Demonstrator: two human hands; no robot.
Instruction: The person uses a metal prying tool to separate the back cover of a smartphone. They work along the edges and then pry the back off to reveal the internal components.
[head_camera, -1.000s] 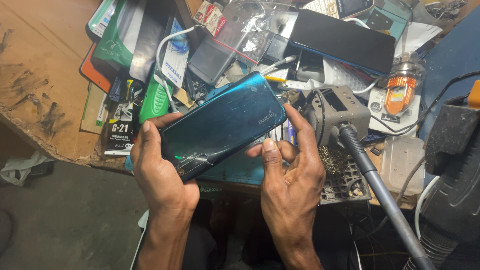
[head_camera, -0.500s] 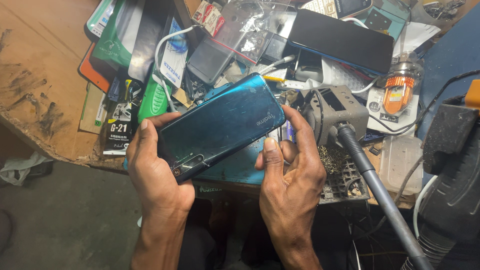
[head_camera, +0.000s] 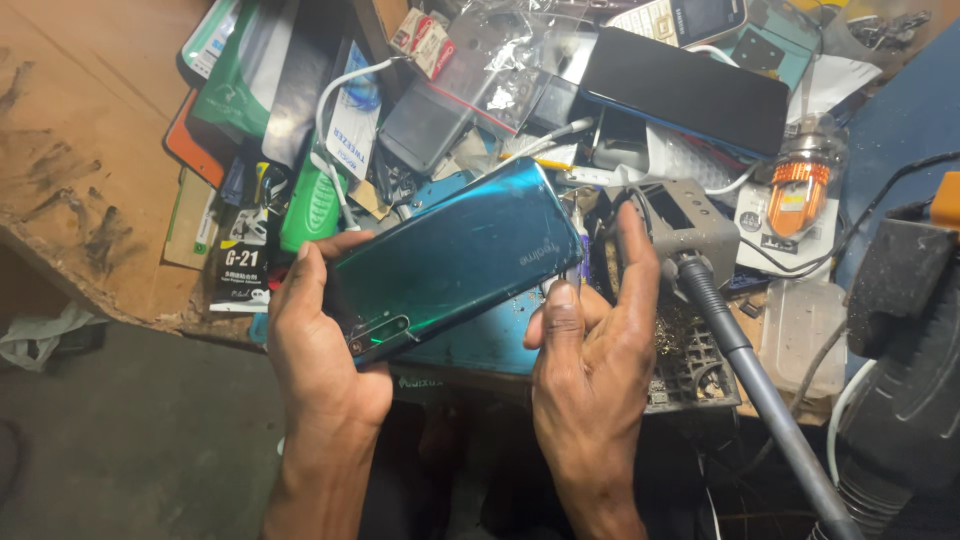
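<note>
Gripping teal phone (head_camera: 455, 258) | left hand (head_camera: 318, 335) | right hand (head_camera: 590, 350) | clutter crowds edges

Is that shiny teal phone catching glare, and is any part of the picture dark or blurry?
Head view: the teal phone, held between the left hand and right hand, shows only a soft sheen, no harsh glare; the floor at lower left lies in deep shadow; the grey hose looks slightly soft.

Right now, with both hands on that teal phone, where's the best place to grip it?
By its two long edges, near the middle. The teal phone lies tilted, glossy back up, so the flat face would slip. The left hand already clamps the camera end; the right hand comes in at the lower long edge.
</note>
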